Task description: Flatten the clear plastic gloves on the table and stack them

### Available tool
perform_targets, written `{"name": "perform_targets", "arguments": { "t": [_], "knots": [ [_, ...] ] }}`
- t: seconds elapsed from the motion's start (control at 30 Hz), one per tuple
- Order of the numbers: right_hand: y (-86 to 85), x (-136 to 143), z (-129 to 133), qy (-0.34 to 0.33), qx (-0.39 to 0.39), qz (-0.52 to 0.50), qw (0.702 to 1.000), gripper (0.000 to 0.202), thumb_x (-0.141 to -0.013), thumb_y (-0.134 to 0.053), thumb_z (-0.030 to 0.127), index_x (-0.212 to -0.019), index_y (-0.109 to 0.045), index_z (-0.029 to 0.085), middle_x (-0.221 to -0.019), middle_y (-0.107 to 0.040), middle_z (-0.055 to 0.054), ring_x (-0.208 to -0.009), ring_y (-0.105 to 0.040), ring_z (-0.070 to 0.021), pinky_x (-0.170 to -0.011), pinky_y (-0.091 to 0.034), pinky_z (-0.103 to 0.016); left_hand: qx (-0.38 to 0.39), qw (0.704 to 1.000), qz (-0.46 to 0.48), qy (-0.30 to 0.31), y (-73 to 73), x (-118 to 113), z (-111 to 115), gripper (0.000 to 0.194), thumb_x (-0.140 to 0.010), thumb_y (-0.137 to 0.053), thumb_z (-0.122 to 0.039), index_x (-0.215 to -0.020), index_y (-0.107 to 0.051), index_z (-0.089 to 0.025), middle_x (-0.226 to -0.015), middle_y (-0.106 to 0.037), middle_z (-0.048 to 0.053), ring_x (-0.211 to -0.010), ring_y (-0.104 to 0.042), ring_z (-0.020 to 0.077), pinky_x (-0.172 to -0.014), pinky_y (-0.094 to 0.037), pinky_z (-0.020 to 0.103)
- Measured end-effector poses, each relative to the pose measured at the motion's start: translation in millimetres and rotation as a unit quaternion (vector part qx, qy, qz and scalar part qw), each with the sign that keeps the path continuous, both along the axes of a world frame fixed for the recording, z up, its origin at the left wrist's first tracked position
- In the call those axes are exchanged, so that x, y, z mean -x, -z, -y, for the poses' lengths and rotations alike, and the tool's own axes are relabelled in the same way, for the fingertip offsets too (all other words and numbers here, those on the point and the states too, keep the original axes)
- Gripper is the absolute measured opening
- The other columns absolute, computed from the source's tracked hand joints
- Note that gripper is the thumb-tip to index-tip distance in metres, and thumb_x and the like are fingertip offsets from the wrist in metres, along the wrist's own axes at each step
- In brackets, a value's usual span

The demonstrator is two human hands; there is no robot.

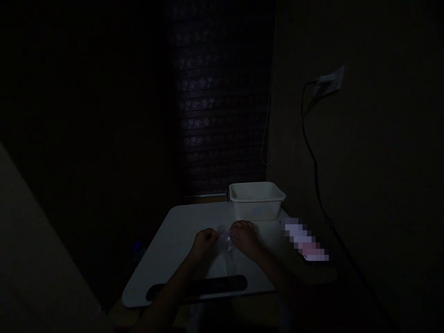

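A thin clear plastic bag (229,259) hangs between my hands above the white tabletop (173,249). The fingers of my left hand (204,241) pinch its upper left edge. Opposite, my right hand (245,239) is closed on the upper right side of the bag, fingers bent over it. Dim light hides the bag's lower part and whatever it may contain. Just beyond my right hand stands a white plastic tub (258,210) near the table's far right corner.
Right of the table lies a lit, blurred-out phone-like screen (305,240). A black cord (315,171) runs down from a wall outlet (329,82). Near the table's left edge is something blue-topped (137,246). A dark blind (222,106) covers the back.
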State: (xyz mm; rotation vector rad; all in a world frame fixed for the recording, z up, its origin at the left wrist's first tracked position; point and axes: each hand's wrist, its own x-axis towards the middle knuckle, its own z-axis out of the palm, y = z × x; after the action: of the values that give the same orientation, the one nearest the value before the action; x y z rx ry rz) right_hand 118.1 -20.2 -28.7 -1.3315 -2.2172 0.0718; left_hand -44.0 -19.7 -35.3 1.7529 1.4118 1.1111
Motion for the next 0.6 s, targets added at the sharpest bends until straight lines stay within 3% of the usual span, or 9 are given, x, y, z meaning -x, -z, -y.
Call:
{"name": "perform_targets", "arguments": {
  "t": [0.23,0.4,0.6],
  "knots": [
    [-4.0,-9.7,-5.9,0.069,0.026,0.014,0.997,0.023,-0.076,-0.039,0.021,-0.073,-0.062,0.019,-0.080,-0.063,-0.003,-0.080,-0.053,-0.0142,-0.073,-0.030,-0.027,0.023,0.999,0.047,-0.002,-5.0,4.0,4.0,0.030,-0.056,-0.051,-0.042,-0.043,-0.043,-0.016,-0.044,-0.040,-0.004,-0.046,-0.037,0.0083,-0.046,-0.030,0.020],
    [0.6,-16.6,-11.7,0.073,0.037,-0.033,0.996,0.026,-0.075,-0.036,0.017,-0.072,-0.062,0.019,-0.078,-0.065,-0.003,-0.075,-0.056,-0.0125,-0.068,-0.035,-0.023,0.028,0.995,0.096,0.008,-8.8,4.6,8.2,0.031,-0.059,-0.051,-0.044,-0.049,-0.050,-0.014,-0.049,-0.047,-0.002,-0.051,-0.043,0.0098,-0.051,-0.033,0.021],
    [7.0,-11.7,-6.7,0.052,0.041,-0.096,0.993,0.031,-0.069,-0.047,0.020,-0.099,-0.056,0.019,-0.089,-0.064,-0.003,-0.083,-0.056,-0.0133,-0.076,-0.036,-0.025,0.054,0.985,0.165,0.000,-4.1,5.1,6.4,0.026,-0.057,-0.056,-0.039,-0.058,-0.055,-0.013,-0.054,-0.053,0.000,-0.051,-0.047,0.0105,-0.051,-0.036,0.022]
  ]
}}
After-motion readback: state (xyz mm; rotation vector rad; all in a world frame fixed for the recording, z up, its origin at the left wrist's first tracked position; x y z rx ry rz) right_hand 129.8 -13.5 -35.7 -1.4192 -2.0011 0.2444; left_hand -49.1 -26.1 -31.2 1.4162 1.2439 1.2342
